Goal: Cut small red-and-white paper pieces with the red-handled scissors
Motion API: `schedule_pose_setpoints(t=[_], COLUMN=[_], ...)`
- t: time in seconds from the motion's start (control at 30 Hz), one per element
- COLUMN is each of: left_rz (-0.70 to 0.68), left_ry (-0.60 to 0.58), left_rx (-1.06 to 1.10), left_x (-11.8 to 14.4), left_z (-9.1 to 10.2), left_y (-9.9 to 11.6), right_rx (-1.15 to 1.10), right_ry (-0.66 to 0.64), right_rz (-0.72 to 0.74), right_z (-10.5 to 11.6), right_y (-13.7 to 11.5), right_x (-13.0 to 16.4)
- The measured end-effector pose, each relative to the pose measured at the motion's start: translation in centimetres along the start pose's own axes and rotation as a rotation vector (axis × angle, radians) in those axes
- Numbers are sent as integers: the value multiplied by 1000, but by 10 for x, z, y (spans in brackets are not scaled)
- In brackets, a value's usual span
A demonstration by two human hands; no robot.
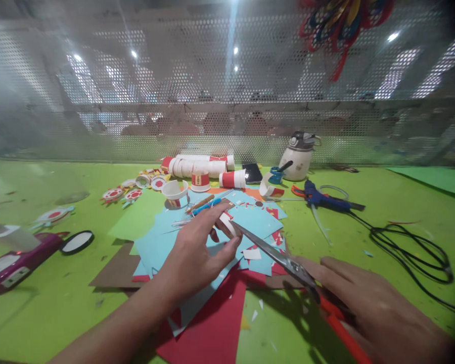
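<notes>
Right now the left hand (197,253) pinches a small white paper-cup piece (227,225) between thumb and fingers, holding it just above the spread of blue paper sheets (163,240). The right hand (367,303) grips the orange handles of a pair of scissors (276,255), fingers closed around them, and the metal blades reach up and left until their tips meet the cup piece.

Taking the blue paper sheets as the landmark: red paper (216,328) lies under their near edge, toward the person, and a brown sheet (117,273) pokes out on their left side. Small white and red scraps lie scattered over them. Just beyond their far edge stand cut cup rings and red-banded paper cups (200,167), some lying stacked on their sides. Left of those, round red-and-white paper discs (121,194) sit on the green bench (53,298). To the right of the sheets lies a blue glue gun (326,199), its black cord (409,245) looping farther right. Beyond the gun stands a white jug with a grey lid (298,154). Far to the left of the sheets rests a purple toy-like object (11,263), with a black-rimmed oval (77,241) beside it.
</notes>
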State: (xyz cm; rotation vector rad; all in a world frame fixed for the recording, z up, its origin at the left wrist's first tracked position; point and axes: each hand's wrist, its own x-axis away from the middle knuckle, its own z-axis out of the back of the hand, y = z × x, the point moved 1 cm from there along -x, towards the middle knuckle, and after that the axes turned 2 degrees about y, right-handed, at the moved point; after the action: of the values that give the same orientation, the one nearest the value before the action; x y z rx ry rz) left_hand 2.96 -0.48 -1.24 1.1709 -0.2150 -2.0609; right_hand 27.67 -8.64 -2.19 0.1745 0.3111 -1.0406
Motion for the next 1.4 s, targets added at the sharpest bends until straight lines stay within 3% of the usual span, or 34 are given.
schedule_pose_setpoints(t=[0.63,0.83,0.97,1.17,1.4], left_rz=[19,66,113,296,376], left_ry=[-4,36,3,-74,-251], left_rx=[51,65,87,488,786], left_x=[0,-2,-2,-5,-10], left_z=[0,3,4,6,17], left_y=[0,0,3,6,-3], right_rx=[40,-130,-198,-245,-642], right_ry=[66,-22,7,-93,-148], right_rz=[56,-100,-194,-239,-119], right_z=[6,-1,-4,1,23], right_y=[-1,7,16,18,7], right_x=[-6,-1,-1,-10,-18])
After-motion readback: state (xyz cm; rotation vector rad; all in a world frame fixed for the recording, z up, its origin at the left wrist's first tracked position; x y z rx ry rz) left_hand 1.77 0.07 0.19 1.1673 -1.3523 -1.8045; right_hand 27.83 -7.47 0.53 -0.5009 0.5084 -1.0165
